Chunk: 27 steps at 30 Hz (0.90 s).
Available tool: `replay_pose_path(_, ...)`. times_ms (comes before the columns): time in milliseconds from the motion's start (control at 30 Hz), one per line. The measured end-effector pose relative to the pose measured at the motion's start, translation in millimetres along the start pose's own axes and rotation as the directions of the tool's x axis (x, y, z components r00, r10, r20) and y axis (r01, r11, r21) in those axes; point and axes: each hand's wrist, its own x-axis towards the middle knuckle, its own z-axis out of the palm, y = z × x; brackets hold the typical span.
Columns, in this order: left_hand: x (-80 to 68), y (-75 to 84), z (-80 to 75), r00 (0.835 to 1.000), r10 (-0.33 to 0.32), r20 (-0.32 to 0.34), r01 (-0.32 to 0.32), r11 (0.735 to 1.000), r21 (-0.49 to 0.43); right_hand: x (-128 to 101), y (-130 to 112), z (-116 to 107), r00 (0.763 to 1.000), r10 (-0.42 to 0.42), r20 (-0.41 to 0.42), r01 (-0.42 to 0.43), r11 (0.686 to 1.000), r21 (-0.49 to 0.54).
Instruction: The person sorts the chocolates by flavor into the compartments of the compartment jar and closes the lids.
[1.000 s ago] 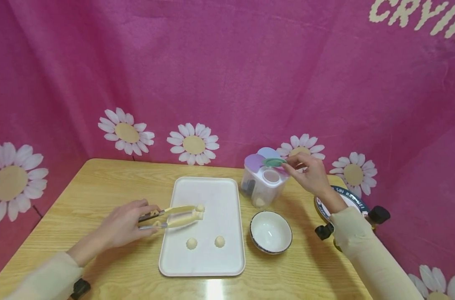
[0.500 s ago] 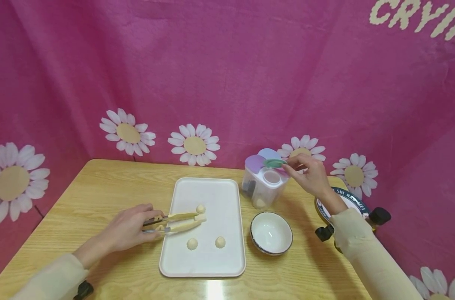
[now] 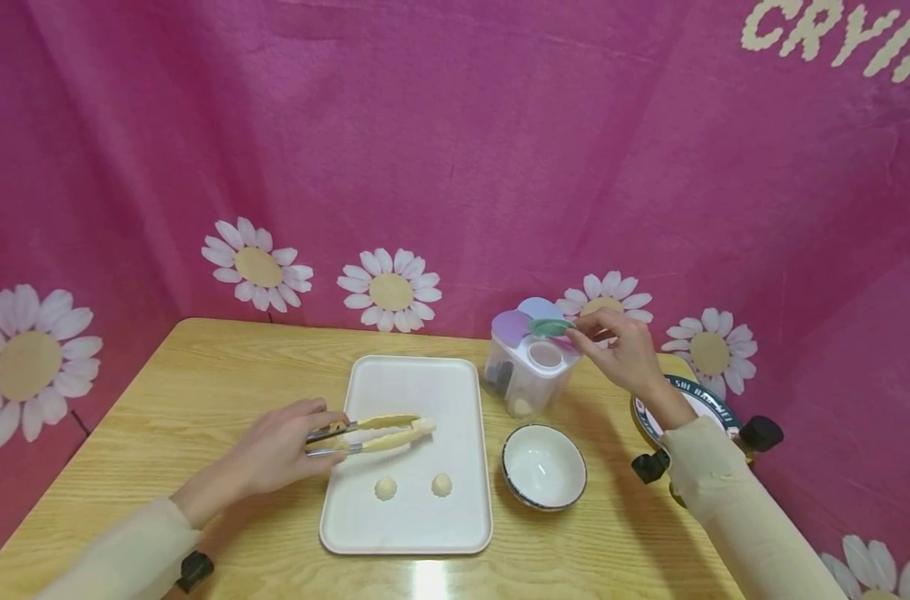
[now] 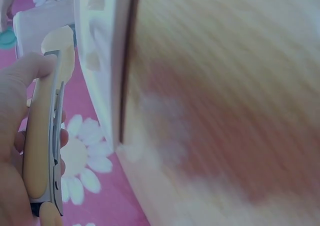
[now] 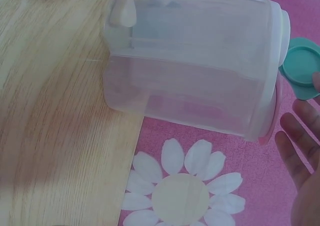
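Observation:
My left hand (image 3: 282,448) grips a pair of tongs (image 3: 383,439) with pale yellow arms, stretched over the white tray (image 3: 406,533). The tongs' tips are near the tray's middle; I cannot tell whether a pale ball is between them. Two small pale ridged balls (image 3: 385,488) lie on the tray below the tongs. In the left wrist view the thumb presses along the tongs (image 4: 39,136). My right hand (image 3: 618,346) pinches the raised green lid (image 3: 551,327) of a clear lidded container (image 3: 533,387). One round opening shows beneath that lid. The right wrist view shows the green lid (image 5: 302,66) at the fingers.
A white bowl (image 3: 544,467) with a dark rim stands between tray and right forearm. Inside the container, a pale ball (image 5: 125,12) and dark contents show through the wall. A plate with a lettered dark rim (image 3: 698,392) is at the right, behind the right wrist.
My left hand has moved the tongs to the right across the tray, and the ball at their tips no longer shows separately. My right hand stays at the green lid.

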Motion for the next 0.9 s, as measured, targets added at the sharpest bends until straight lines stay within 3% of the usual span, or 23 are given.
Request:
replay_pose_path(233, 30.2, 21.9, 0.3, 0.999, 0.032, 0.000, -0.032, 0.999, -0.004, 1.3, 1.6, 0.6, 1.000, -0.008, -0.009, 0.008, 1.000, -0.026)
replay_pose_path(567, 78.4, 49.5, -6.8, 0.994, 0.082, -0.074, -0.085, 0.995, -0.042, 1.3, 1.2, 0.7, 1.000, 0.000, -0.009, 0.000, 1.000, -0.027)
replay_pose_path(900, 115.2, 73.0, -16.6, 0.985, 0.136, -0.103, -0.142, 0.988, -0.056, 0.0, -0.2, 1.8, 1.000, 0.021, -0.001, -0.021, 0.999, -0.024)
